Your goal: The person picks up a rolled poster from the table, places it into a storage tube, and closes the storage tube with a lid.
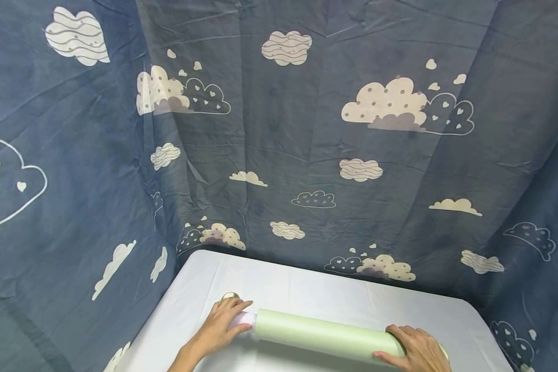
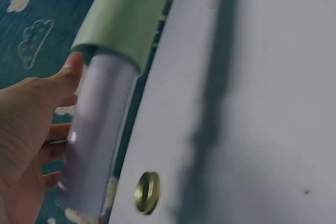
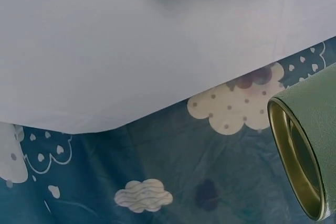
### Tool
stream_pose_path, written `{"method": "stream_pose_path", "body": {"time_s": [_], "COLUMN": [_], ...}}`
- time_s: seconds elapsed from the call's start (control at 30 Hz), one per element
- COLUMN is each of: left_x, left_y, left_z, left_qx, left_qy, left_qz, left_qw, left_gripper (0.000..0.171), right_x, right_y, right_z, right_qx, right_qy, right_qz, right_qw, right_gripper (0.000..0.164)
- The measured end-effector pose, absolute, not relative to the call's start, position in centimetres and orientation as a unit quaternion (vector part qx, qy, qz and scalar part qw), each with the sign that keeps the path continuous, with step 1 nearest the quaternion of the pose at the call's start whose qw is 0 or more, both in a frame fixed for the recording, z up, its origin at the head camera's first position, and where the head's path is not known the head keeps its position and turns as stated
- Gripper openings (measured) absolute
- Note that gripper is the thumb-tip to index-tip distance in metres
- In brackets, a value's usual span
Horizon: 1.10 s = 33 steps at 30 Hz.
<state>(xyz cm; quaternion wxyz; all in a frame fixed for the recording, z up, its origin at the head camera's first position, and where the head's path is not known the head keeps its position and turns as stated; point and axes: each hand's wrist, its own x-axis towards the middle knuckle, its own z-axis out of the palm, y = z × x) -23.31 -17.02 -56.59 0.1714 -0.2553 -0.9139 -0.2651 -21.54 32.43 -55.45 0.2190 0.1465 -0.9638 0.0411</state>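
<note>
A long light-green cardboard tube (image 1: 321, 335) is held lengthwise above the white table. My right hand (image 1: 417, 349) grips it near its right end, thumb in front and fingers over the top. Out of the tube's left end sticks a pale, glossy roll (image 2: 98, 135). My left hand (image 1: 220, 325) holds this roll between thumb and fingers, the thumb close to the tube's rim. A round gold cap (image 2: 147, 192) rests on the table beyond the left hand. In the right wrist view the tube's other end shows a gold metal rim (image 3: 294, 161); the right hand is out of that view.
The white tabletop (image 1: 353, 302) has rounded far corners. Dark blue cloth (image 1: 307, 129) printed with clouds hangs behind it and along both sides. The tube's shadow falls on the tabletop.
</note>
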Motion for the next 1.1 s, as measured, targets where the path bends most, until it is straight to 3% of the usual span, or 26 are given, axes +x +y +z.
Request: {"method": "stream_pose_path", "body": {"time_s": [0.13, 0.3, 0.47, 0.93, 1.1], "left_x": [-23.9, -25.0, -25.0, -23.9, -23.8], "left_y": [-19.5, -23.2, -25.1, -24.3, -23.9], "left_z": [-55.7, -55.9, -57.3, -58.7, -58.7], "left_qx": [-0.173, -0.078, -0.066, -0.074, -0.092], "left_qy": [-0.909, -0.841, -0.798, -0.772, -0.757], "left_qz": [-0.336, -0.534, -0.595, -0.629, -0.644], "left_qw": [0.174, 0.041, -0.064, -0.06, -0.066], "left_gripper": [0.041, 0.044, 0.048, 0.043, 0.045], "right_x": [-21.6, -21.5, -21.3, -21.0, -21.0], "right_y": [32.3, 32.6, 32.8, 32.7, 32.6], "right_z": [-55.1, -54.7, -54.2, -54.3, -54.6], "right_qx": [0.136, 0.132, 0.13, 0.101, 0.101], "right_qy": [-0.967, -0.964, -0.966, -0.981, -0.979], "right_qz": [0.049, 0.057, 0.056, 0.045, 0.048], "right_qw": [0.21, 0.224, 0.217, 0.158, 0.169], "right_gripper": [0.057, 0.056, 0.057, 0.058, 0.059]}}
